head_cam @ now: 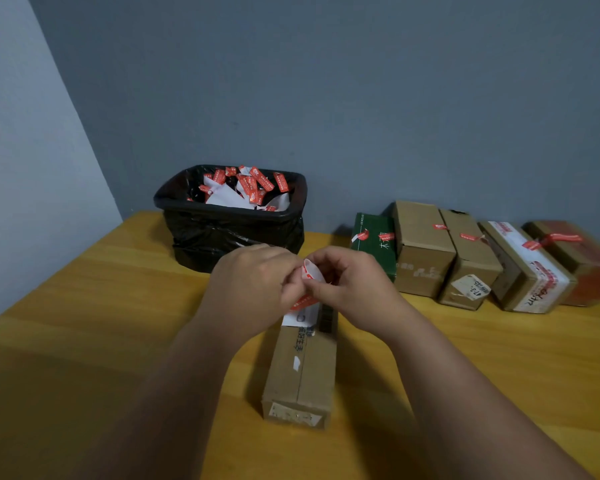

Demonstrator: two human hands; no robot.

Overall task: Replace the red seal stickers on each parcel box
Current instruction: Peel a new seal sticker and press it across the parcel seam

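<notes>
a yellow wooden table (84, 306) fills the lower view, set into a corner of grey-blue walls (361, 98). at its back left stands a bin lined with a black bag (229, 233), holding a heap of red stickers and white backing scraps (243, 188). along the back right sits a row of parcel boxes (471, 254) touching side by side: a green one (374, 251), two plain brown ones, one wrapped in white tape and a reddish one at the far end, each with a red seal sticker across its top.

a long brown parcel box (300, 372) lies in the middle of the table, pointing away from the person, its far end under the hands. the left hand (253, 282) and right hand (354, 282) meet just above that end, fingers curled, and both pinch a small red seal sticker on white backing (310, 275) between thumb and fingertips. a red strip of it shows below the left thumb, near the box top; whether it touches the box cannot be told.
</notes>
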